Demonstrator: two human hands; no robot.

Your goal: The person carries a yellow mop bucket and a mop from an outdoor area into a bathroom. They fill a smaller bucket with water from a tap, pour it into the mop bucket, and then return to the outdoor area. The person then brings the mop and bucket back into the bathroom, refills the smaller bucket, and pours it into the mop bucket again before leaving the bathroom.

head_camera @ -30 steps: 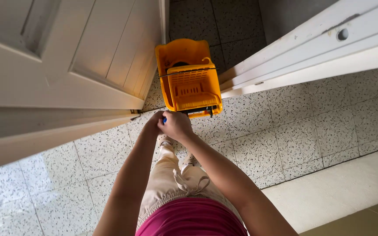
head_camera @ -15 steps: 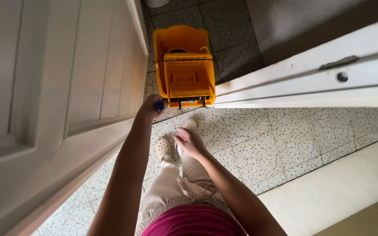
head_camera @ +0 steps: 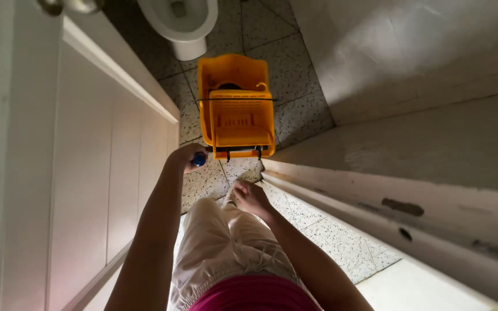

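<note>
A yellow mop bucket with a wringer (head_camera: 236, 109) stands on the speckled tile floor just ahead of my feet, inside a doorway. My left hand (head_camera: 187, 156) is closed on a blue-capped handle end (head_camera: 199, 159) near the bucket's near left corner. My right hand (head_camera: 250, 197) hangs free over my thigh, fingers loosely apart, holding nothing.
A white door (head_camera: 87, 173) stands open on the left, close to my left arm. A white door frame (head_camera: 410, 213) runs along the right. A white toilet (head_camera: 180, 20) sits beyond the bucket. A grey wall (head_camera: 422, 52) rises at the upper right.
The bucket has rolled forward through the doorway and the toilet has come into view. My right hand let go of the handle and dropped toward my leg; the left still grips it.
</note>
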